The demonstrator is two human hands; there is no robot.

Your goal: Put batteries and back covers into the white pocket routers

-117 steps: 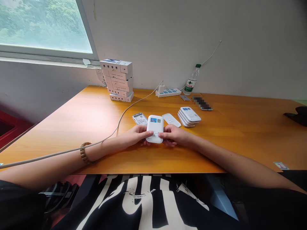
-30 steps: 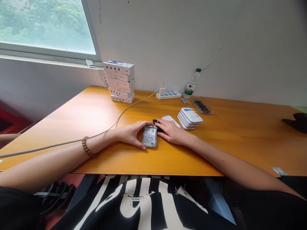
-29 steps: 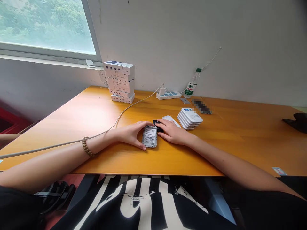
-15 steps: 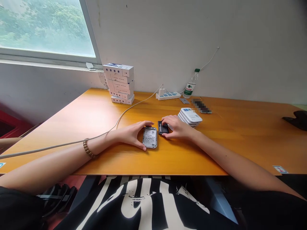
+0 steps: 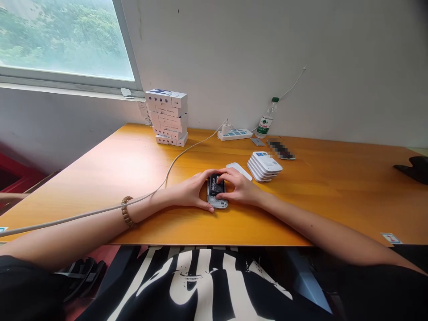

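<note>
Battery [image 5: 213, 185] marked 3000mAh — over an open handheld device [image 5: 219, 204] on the desk [image 5: 187, 227]
Right hand [image 5: 239, 187] pinches the battery between thumb and fingers — left hand [image 5: 195, 191] clasps the device, thumb near, fingers far.

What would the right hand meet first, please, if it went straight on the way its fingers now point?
Probably the left hand, curved round one side of the white device; the black battery in the right hand would lead, though depth is unclear.
</note>
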